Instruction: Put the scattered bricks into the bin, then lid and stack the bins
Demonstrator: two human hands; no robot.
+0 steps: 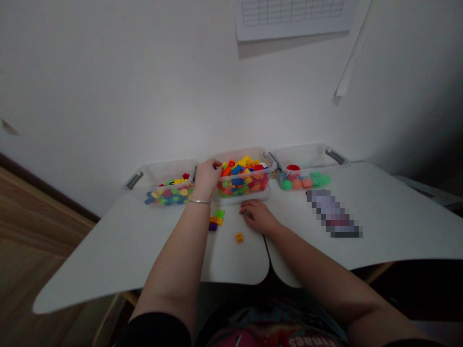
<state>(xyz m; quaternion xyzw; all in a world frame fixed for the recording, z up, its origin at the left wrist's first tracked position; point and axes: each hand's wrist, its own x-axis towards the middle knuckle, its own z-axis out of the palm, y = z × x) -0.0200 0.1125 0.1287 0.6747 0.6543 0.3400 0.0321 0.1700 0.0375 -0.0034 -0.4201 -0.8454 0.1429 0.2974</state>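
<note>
Dim, flat light — soft shadows, edges warped w/ fisheye.

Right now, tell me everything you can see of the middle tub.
The middle tub is a clear plastic rectangular box, heaped above its rim with bricks in orange, blue, yellow, red and green. It sits at the back of the white table, between the left tub and the right tub. A translucent lid seems to stand open behind it. The left hand reaches over its left end, fingers at the rim.
</note>
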